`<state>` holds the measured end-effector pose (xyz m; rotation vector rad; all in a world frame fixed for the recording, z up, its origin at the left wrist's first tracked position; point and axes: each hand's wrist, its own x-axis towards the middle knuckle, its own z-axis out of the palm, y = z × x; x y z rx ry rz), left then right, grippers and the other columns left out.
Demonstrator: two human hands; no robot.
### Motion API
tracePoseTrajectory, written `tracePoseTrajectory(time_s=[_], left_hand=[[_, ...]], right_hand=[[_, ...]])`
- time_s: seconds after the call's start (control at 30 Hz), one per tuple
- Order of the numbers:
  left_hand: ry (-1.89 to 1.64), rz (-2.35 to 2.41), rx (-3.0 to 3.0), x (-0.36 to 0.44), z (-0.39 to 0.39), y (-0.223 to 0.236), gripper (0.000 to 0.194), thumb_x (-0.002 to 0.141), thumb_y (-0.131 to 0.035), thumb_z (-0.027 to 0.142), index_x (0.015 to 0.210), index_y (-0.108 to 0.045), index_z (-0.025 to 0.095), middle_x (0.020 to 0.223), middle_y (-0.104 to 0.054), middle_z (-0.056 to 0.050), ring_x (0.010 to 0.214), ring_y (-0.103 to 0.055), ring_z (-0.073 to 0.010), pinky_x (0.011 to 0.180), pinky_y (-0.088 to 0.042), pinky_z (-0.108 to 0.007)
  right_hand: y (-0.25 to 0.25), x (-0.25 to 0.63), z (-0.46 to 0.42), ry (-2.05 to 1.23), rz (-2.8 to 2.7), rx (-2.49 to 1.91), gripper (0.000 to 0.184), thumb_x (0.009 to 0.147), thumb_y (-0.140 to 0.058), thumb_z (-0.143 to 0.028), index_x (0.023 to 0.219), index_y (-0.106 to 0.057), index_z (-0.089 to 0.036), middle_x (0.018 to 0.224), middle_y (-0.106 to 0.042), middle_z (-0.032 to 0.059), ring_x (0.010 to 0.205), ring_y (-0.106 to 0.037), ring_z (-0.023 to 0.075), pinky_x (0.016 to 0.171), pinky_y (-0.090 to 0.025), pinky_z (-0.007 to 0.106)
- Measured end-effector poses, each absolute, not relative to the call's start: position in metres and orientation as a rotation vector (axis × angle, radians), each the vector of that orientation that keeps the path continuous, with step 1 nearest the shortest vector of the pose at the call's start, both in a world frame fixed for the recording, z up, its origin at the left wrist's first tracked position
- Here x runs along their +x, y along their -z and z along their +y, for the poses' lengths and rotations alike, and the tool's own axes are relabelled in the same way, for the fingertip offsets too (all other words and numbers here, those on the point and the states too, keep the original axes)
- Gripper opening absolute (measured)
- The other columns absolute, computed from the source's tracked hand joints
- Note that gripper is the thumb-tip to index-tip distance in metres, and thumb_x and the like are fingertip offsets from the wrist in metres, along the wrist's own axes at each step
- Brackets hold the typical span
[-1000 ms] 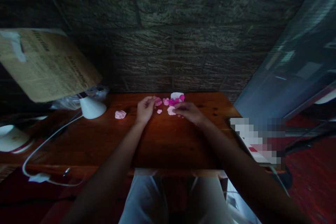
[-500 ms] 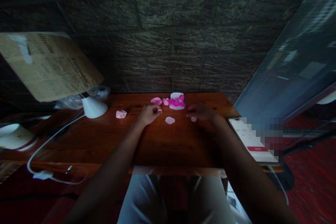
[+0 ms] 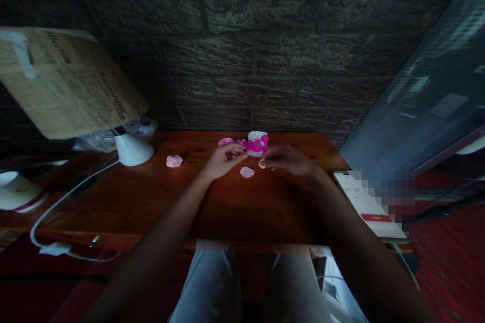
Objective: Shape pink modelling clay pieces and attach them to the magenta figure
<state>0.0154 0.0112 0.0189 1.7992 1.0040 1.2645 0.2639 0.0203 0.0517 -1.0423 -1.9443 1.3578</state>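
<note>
- Pinching a small pale piece (image 3: 262, 163) at its fingertips, the right hand (image 3: 286, 159) is, in the head view, over the tabletop (image 3: 246, 209), closer to the far edge than to the near edge.
- The left hand (image 3: 226, 159) is apart from it, fingers curled; whether it holds something, I cannot tell.
- Between the hands, a little toward the near edge, a flat pink disc (image 3: 247, 172) lies.
- Close to the far edge is a white piece (image 3: 257, 135) with magenta balls (image 3: 255, 146) on it; a pink oval (image 3: 226, 141) lies to its left, behind the left hand.
- Nearer the left side, a crumpled pink lump (image 3: 175, 161) lies alone.
- In my judgement, the small pale piece seems soft: too strong pinch may deform it, too loose may drop it.
- The right hand is near the magenta balls, so a careless finger may displace them.
</note>
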Motion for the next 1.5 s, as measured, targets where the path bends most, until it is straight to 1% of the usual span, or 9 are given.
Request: tracePoseTrajectory(time_s=[0.17, 0.33, 0.5, 0.73, 0.87, 1.0, 1.17, 1.33, 1.5], left_hand=[[-1.082, 0.82, 1.686, 0.017, 0.006, -0.021, 0.034, 0.07, -0.088, 0.032, 0.099, -0.079, 0.017, 0.097, -0.081, -0.008, 0.087, -0.074, -0.0189, 0.086, -0.059, -0.035], [-1.1, 0.872, 1.687, 0.023, 0.003, -0.023, 0.026, 0.071, -0.089, 0.038, 0.083, -0.08, 0.016, 0.086, -0.08, -0.008, 0.079, -0.073, -0.0176, 0.08, -0.058, -0.032], [-1.165, 0.925, 1.688, 0.022, 0.005, -0.022, 0.026, 0.071, -0.088, 0.04, 0.08, -0.079, 0.017, 0.083, -0.08, -0.007, 0.077, -0.071, -0.0172, 0.077, -0.057, -0.032], [-1.185, 0.868, 1.452, 0.023, 0.003, -0.022, 0.034, 0.067, -0.092, 0.042, 0.089, -0.082, 0.017, 0.08, -0.077, -0.004, 0.065, -0.062, -0.0098, 0.065, -0.051, -0.024], [-1.12, 0.783, 1.267, 0.028, 0.0, -0.021, 0.044, 0.058, -0.097, 0.04, 0.095, -0.083, 0.02, 0.085, -0.077, -0.004, 0.068, -0.064, -0.0096, 0.064, -0.051, -0.022], [-1.081, 0.77, 1.234, 0.031, 0.0, -0.017, 0.039, 0.064, -0.095, 0.037, 0.097, -0.083, 0.019, 0.078, -0.074, -0.001, 0.063, -0.059, -0.006, 0.064, -0.051, -0.021], [-1.178, 0.799, 1.18, 0.029, 0.005, -0.014, 0.035, 0.063, -0.095, 0.034, 0.092, -0.082, 0.019, 0.081, -0.073, -0.001, 0.067, -0.061, -0.0073, 0.065, -0.052, -0.021], [-1.193, 0.803, 1.179, 0.03, 0.004, -0.017, 0.034, 0.06, -0.097, 0.037, 0.083, -0.08, 0.018, 0.081, -0.071, 0.0, 0.075, -0.065, -0.0097, 0.073, -0.055, -0.024], [-1.162, 0.841, 1.291, 0.025, 0.004, -0.022, 0.038, 0.068, -0.091, 0.048, 0.088, -0.08, 0.018, 0.071, -0.066, 0.001, 0.063, -0.057, -0.0076, 0.063, -0.05, -0.022]], right_hand=[[-0.044, 0.243, 0.014, -1.548, -1.636, -0.875, 0.028, 0.063, -0.09, -0.035, 0.08, -0.078, -0.017, 0.079, -0.076, 0.0022, 0.072, -0.067, 0.0127, 0.072, -0.054, 0.027], [-0.034, 0.234, 0.011, -1.68, -1.441, -0.835, 0.032, 0.059, -0.094, -0.035, 0.083, -0.081, -0.019, 0.08, -0.078, 0.0028, 0.075, -0.071, 0.0137, 0.078, -0.059, 0.029], [-0.032, 0.231, 0.012, -1.748, -1.365, -0.799, 0.039, 0.059, -0.096, -0.038, 0.09, -0.083, -0.019, 0.089, -0.081, 0.0056, 0.082, -0.075, 0.016, 0.088, -0.061, 0.034], [-0.034, 0.231, 0.013, -1.789, -1.243, -0.757, 0.042, 0.051, -0.1, -0.03, 0.087, -0.08, -0.019, 0.087, -0.081, 0.0029, 0.084, -0.076, 0.0156, 0.09, -0.062, 0.032], [-0.031, 0.23, 0.013, -1.854, -1.168, -0.726, 0.038, 0.055, -0.099, -0.023, 0.086, -0.077, -0.019, 0.086, -0.081, 0.0017, 0.086, -0.077, 0.0152, 0.093, -0.061, 0.032], [-0.028, 0.226, 0.014, -1.879, -1.183, -0.678, 0.035, 0.061, -0.095, -0.021, 0.091, -0.078, -0.02, 0.092, -0.081, 0.0024, 0.089, -0.077, 0.0157, 0.099, -0.059, 0.035], [-0.027, 0.222, 0.011, -1.85, -1.188, -0.665, 0.034, 0.065, -0.092, -0.023, 0.097, -0.079, -0.022, 0.098, -0.081, 0.0027, 0.091, -0.076, 0.0157, 0.096, -0.059, 0.034], [-0.032, 0.223, 0.006, -1.792, -1.239, -0.684, 0.035, 0.065, -0.091, -0.021, 0.098, -0.08, -0.024, 0.102, -0.081, 0.0011, 0.09, -0.075, 0.0135, 0.085, -0.059, 0.026], [-0.031, 0.223, 0.006, -1.749, -1.286, -0.696, 0.032, 0.065, -0.089, -0.021, 0.096, -0.081, -0.023, 0.1, -0.08, 0.0027, 0.088, -0.073, 0.0143, 0.08, -0.058, 0.027]])
